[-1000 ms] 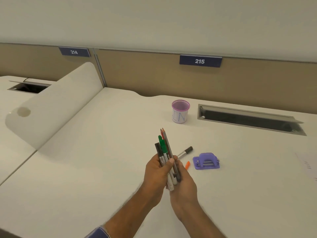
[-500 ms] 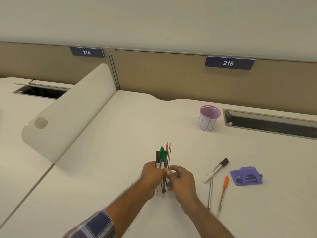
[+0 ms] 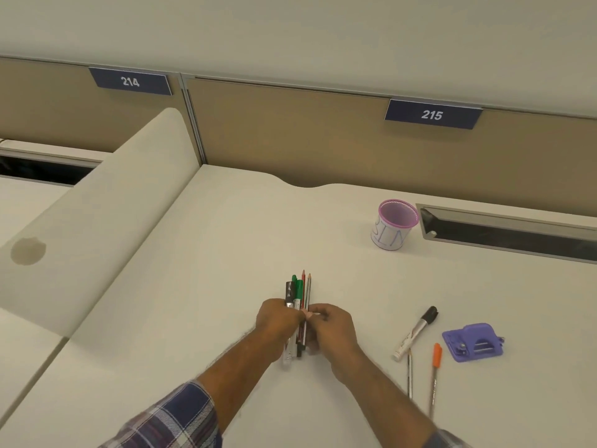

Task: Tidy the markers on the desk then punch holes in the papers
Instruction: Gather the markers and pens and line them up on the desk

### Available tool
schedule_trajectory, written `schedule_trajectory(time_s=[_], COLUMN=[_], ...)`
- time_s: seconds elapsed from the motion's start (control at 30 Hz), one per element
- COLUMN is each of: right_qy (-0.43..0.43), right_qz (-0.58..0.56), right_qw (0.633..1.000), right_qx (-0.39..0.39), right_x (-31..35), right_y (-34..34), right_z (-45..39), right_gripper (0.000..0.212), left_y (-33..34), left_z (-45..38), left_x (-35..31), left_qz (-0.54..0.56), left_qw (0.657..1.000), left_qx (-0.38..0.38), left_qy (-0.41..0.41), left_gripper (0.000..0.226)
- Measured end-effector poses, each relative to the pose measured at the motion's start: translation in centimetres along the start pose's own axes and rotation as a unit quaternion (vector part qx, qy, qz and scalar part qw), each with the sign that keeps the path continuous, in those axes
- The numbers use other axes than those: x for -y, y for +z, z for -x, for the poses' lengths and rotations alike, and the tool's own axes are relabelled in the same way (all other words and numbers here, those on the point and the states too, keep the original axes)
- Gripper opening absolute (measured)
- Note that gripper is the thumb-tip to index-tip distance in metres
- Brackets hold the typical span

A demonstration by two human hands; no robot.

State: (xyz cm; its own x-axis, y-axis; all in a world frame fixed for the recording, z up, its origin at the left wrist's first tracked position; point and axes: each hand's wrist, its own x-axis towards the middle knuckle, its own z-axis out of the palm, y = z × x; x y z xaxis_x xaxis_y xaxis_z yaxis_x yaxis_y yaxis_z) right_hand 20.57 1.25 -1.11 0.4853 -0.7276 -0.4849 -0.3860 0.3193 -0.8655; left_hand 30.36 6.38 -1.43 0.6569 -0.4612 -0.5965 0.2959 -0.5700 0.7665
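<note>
A bundle of markers and pencils (image 3: 298, 289) lies on the white desk (image 3: 226, 253), tips pointing away from me. My left hand (image 3: 279, 320) grips the bundle from the left, and my right hand (image 3: 332, 324) pinches it from the right. To the right lie a black-capped white marker (image 3: 416, 333), an orange-capped pen (image 3: 435, 367) and a thin pencil (image 3: 409, 373). A purple hole punch (image 3: 473, 342) sits beyond them. A pink-rimmed cup (image 3: 392, 226) stands at the back. No papers are in view.
A curved white divider (image 3: 97, 221) rises on the left between desks. An open cable tray (image 3: 510, 231) runs along the back right. Brown partition panels with labels 214 and 215 close off the far side.
The bundle came down from being held above the desk to lying on it, both hands still on it. The view has swung left, so the cup and punch sit further right.
</note>
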Motion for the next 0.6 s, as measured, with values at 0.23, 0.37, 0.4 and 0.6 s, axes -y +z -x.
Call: schedule_trajectory(time_s=[0.23,0.37,0.4,0.6], right_qy=[-0.053,-0.072,-0.076,-0.071], right_qz=[0.129,0.177,0.190,0.222], right_qw=[0.986,0.978,0.975,0.961], right_qx=[-0.087,-0.085,-0.089,-0.151], right_x=[-0.8,-0.7,-0.7,-1.2], right_y=[0.5,0.9,1.1,1.3], right_z=[-1.8,-1.6,-1.6,-1.7], right_gripper=[0.030,0.029,0.029,0.034], left_y=[-0.3,-1.1,-1.4,-2.5], left_z=[-1.5,-2.3,-2.4,-2.9], left_x=[-0.6,-0.3,-0.2,0.0], left_qz=[-0.087,-0.117,-0.125,-0.181], left_qw=[0.993,0.987,0.984,0.967], left_qx=[-0.073,-0.093,-0.098,-0.104], left_qy=[0.041,0.067,0.075,0.144], left_gripper=[0.017,0.017,0.017,0.022])
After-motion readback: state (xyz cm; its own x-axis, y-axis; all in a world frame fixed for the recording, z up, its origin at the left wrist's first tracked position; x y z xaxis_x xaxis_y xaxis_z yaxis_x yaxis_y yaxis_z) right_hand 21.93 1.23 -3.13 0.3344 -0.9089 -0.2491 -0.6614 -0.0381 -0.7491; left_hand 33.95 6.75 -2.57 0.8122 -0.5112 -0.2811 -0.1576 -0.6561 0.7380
